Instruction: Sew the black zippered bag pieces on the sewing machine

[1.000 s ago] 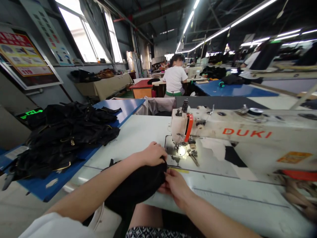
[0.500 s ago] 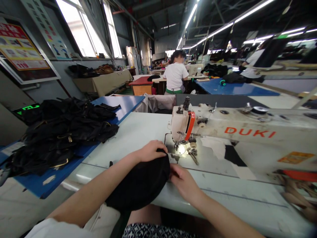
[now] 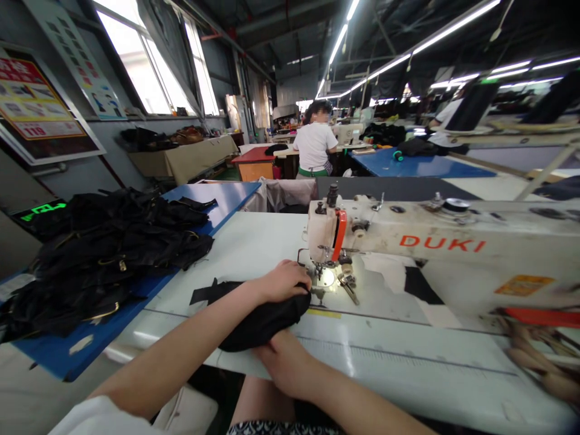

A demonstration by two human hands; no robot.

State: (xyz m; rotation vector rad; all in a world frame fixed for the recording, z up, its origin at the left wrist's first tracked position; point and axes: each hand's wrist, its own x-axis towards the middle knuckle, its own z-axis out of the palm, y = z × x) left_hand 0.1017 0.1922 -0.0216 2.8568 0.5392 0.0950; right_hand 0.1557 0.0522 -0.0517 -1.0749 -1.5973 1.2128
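Note:
A black fabric piece (image 3: 267, 319) lies on the white sewing table (image 3: 399, 356), just left of the needle of a white DUKI sewing machine (image 3: 435, 248). My left hand (image 3: 283, 281) rests on top of the fabric with curled fingers, pressing it down close to the presser foot (image 3: 324, 275). My right hand (image 3: 283, 359) is at the table's near edge, its fingers tucked under the fabric's lower side and mostly hidden.
A heap of black garments (image 3: 104, 248) covers a blue table (image 3: 226, 196) at left. A person in a white shirt (image 3: 315, 145) sits with their back to me farther off. More blue tables (image 3: 421, 163) stand behind the machine.
The fabric has been lowered and flattened onto the table toward the needle. My right hand slid back from beside the fabric to under its near edge.

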